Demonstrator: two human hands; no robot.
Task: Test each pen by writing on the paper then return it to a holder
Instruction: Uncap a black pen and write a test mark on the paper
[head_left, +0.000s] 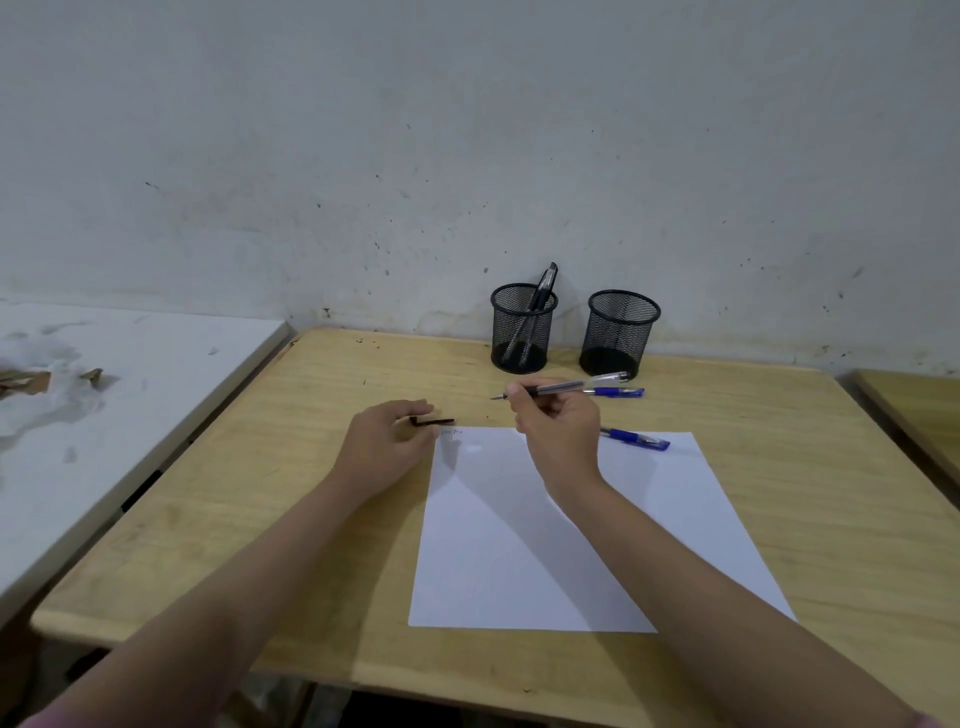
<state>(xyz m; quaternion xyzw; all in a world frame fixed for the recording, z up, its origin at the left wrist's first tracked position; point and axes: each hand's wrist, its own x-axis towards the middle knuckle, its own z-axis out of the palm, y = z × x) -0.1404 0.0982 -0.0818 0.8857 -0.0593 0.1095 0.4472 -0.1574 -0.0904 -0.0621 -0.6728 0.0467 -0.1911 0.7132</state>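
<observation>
Black cap (434, 421) pinched in left hand (387, 447), uncapped pen (563, 387) gripped by right hand (558, 423) above paper (524, 545) w/ nib bare: risk ink smear, or cap dropped off worktop (260, 467)

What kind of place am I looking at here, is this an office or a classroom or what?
Probably a plain study or work corner, though I can't be sure. A bare wooden desk stands against a scuffed white wall, with two black mesh pen holders and a sheet of paper, and more tables on both sides.
</observation>
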